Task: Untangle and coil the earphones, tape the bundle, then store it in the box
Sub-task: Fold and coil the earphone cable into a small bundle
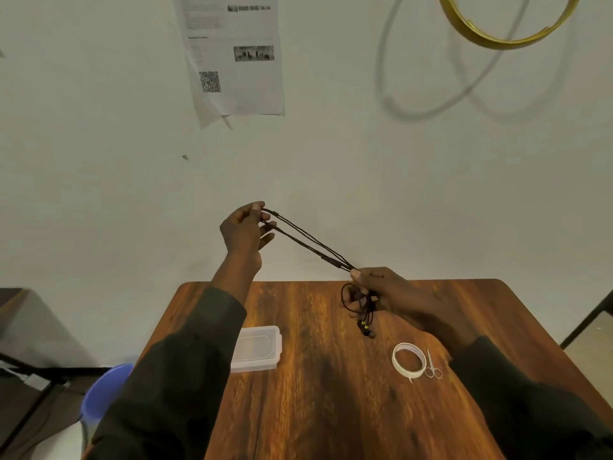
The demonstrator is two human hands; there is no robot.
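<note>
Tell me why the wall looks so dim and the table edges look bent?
Head view: the light is low and yellowish, so the pale wall looks dull; the wide lens bends the brown wooden table edges outward; the gold hoop throws soft looping shadows on the wall; the paper sheet's print is too blurry to read.

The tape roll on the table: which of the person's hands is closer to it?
Right. The right hand hovers just above and left of the tape roll, gripping the earphones. The left hand is raised far off to the left.
</note>
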